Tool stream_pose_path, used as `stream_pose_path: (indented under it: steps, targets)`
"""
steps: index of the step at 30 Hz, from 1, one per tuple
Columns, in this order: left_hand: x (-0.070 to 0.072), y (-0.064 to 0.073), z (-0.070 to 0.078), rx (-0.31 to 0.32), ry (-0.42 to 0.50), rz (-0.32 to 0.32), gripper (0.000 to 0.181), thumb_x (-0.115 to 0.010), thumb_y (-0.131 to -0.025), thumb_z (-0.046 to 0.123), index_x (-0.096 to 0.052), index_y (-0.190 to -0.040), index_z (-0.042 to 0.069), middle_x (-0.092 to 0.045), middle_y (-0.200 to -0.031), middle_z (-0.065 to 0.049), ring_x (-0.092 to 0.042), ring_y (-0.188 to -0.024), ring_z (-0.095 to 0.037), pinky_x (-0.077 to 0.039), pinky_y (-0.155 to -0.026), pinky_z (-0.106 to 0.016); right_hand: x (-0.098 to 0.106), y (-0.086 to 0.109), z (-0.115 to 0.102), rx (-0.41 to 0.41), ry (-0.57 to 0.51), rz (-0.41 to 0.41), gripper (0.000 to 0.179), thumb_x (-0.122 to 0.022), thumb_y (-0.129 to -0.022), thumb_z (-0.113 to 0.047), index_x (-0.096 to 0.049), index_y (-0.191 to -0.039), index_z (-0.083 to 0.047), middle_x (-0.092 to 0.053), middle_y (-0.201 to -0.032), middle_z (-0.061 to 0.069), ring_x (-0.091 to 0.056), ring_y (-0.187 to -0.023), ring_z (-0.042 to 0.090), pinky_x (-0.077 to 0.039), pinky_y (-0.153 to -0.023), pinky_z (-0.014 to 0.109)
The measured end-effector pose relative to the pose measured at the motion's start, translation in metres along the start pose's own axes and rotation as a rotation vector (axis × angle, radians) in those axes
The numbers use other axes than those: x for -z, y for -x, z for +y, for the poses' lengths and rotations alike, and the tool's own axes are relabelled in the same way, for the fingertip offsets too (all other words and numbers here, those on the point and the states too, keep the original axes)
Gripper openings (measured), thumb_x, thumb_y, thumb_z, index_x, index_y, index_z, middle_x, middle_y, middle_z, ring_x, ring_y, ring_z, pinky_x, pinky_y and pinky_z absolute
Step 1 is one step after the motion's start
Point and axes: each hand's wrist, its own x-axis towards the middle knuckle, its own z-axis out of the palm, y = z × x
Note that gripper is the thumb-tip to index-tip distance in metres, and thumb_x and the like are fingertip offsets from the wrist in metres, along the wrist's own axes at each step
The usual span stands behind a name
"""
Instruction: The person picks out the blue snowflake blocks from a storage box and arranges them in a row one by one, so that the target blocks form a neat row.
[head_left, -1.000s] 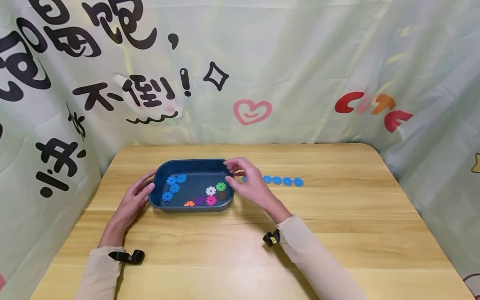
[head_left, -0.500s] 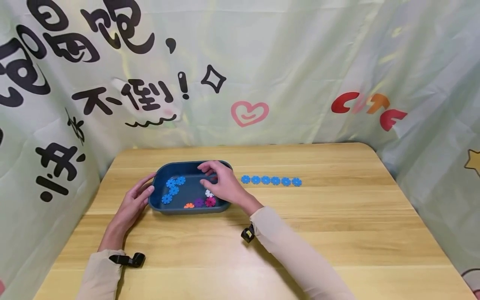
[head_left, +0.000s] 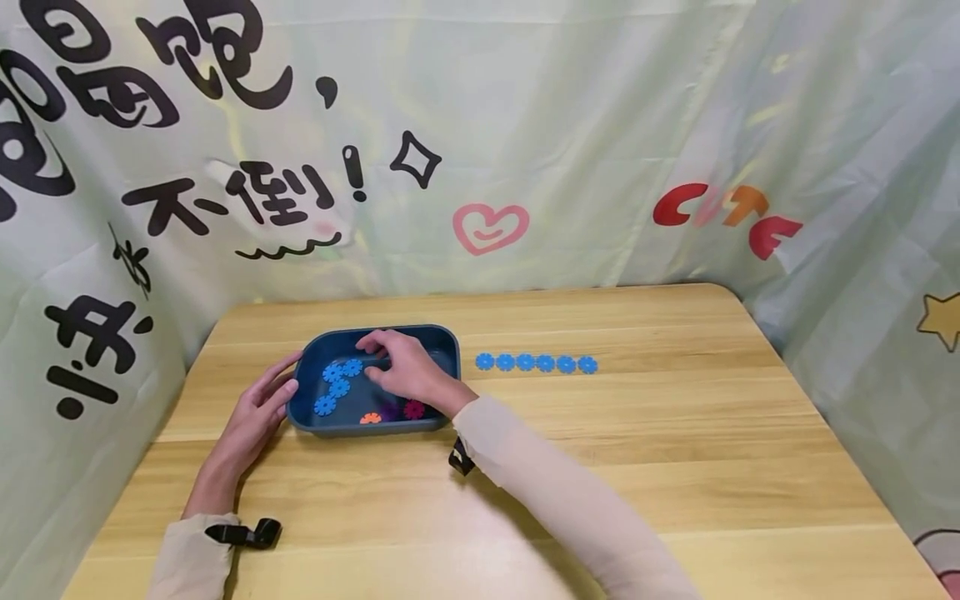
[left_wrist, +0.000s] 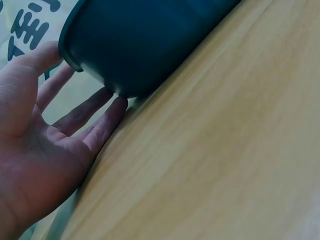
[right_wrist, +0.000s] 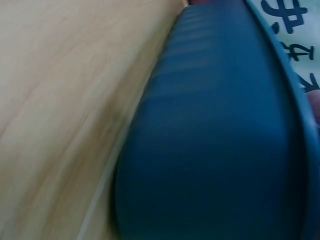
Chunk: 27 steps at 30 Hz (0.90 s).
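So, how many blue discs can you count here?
10 visible: six blue discs in a row on the table, right of the tray, and four more inside it, towards its left end. The right hand may hide others.

2 beige sleeves; 2 black wrist cameras.

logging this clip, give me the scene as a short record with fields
container: dark blue tray on wooden table
visible inside: four blue discs, orange disc, purple disc, pink disc
table row: six blue discs, right of tray
left hand: touches tray's left end
right hand: over tray, near four blue discs
backdrop: pale printed curtain
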Motion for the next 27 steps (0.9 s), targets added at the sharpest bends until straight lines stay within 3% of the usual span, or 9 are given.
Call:
stream_pose_path:
  steps: [5, 12, 27]
  targets:
    - [0.001, 0.000, 0.000, 0.004, -0.010, 0.009, 0.055, -0.054, -0.108, 0.032, -0.037, -0.161, 0.027, -0.020, -0.167, -0.019, -0.039, -0.137, -0.018, -0.047, -0.096, -0.013, -0.009, -0.013, 0.000, -0.036, 0.042, -0.035, 0.039, -0.069, -0.098, -0.007, -0.063, -0.136, -0.006, -0.063, -0.131, 0.012, -0.059, -0.121, 0.023, -0.049, -0.098, 0.025]
    - [0.001, 0.000, 0.000, -0.028, 0.051, 0.002, 0.054, -0.054, -0.109, 0.026, -0.038, -0.160, 0.022, -0.025, -0.164, -0.021, -0.048, -0.130, -0.011, -0.050, -0.096, -0.018, -0.019, -0.026, 0.005, -0.084, 0.108, -0.100, 0.038, -0.065, -0.100, -0.006, -0.063, -0.138, -0.008, -0.063, -0.135, 0.009, -0.058, -0.121, 0.020, -0.049, -0.100, 0.026]
    - [0.000, 0.001, 0.002, 0.001, 0.023, 0.011, 0.055, -0.054, -0.108, 0.028, -0.037, -0.161, 0.024, -0.022, -0.166, -0.019, -0.039, -0.138, -0.019, -0.047, -0.096, -0.014, -0.029, -0.027, 0.008, -0.053, 0.289, -0.173, 0.038, -0.058, -0.102, -0.009, -0.063, -0.140, -0.012, -0.059, -0.143, 0.004, -0.048, -0.135, 0.025, -0.043, -0.109, 0.032]
